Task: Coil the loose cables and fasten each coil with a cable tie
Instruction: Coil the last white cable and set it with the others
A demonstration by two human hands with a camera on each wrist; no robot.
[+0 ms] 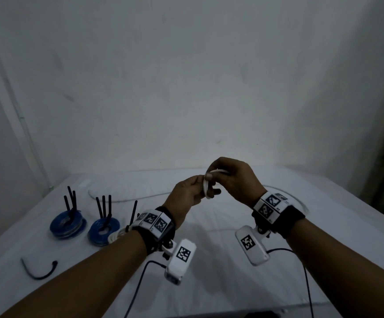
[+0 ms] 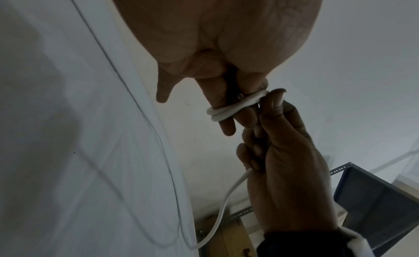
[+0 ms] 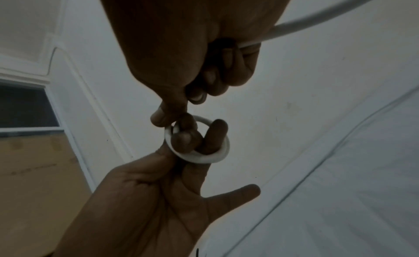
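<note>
White cable [image 1: 205, 187] being wound around left-hand fingers, both hands raised above the bed [image 1: 209, 283].

Left hand [image 1: 187, 196]: two fingers [image 3: 215, 135] poke through a small coil of about two turns of white cable, thumb pressing the coil, so the grip is closed on the cable; little finger sticks out free. Right hand [image 1: 234, 180]: thumb and forefinger pinch the coil at its top, other fingers curled round the cable's loose run, grip holding the cable. Loose run trails from the right fist down onto the white sheet, curving across the far side of the bed. Bed left side: two blue coils [image 1: 68, 223] [image 1: 104, 230], each with black cable ties sticking up; a white coil [image 1: 115, 236] partly hidden behind the left wrist; one loose black cable tie [image 1: 38, 270] lying curved near the front left.
</note>
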